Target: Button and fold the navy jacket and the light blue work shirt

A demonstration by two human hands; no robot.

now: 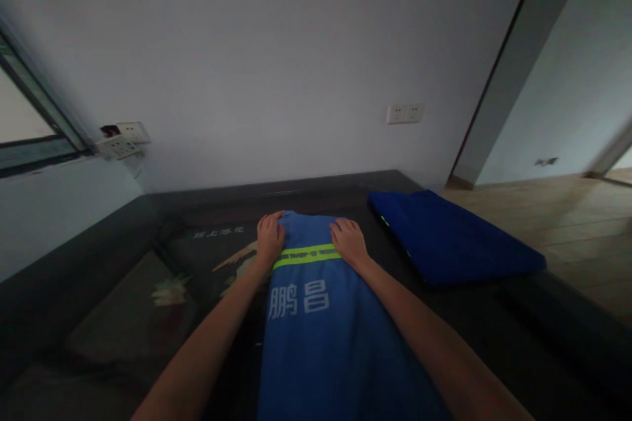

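A blue work garment (316, 348) lies in a long, narrow fold on the dark tabletop, stretching from its far end towards me. Across it runs a fluorescent yellow-green band (309, 254), with white Chinese characters (299, 299) below. At the far left edge of the cloth, my left hand (270, 238) has its fingers bent and closed on the fabric. My right hand (348, 241) grips the opposite edge, fingertips on the cloth just above the band. Both palms face down, and what lies under the fingers is hidden.
A bright blue folded cloth item (454, 233) rests to the right on the dark, glossy tabletop (326, 187), which has printed pictures and lettering. Behind stands a pale wall with sockets (405, 113). A socket strip (118, 146) is by the window at left; wooden floor (567, 214) shows at right.
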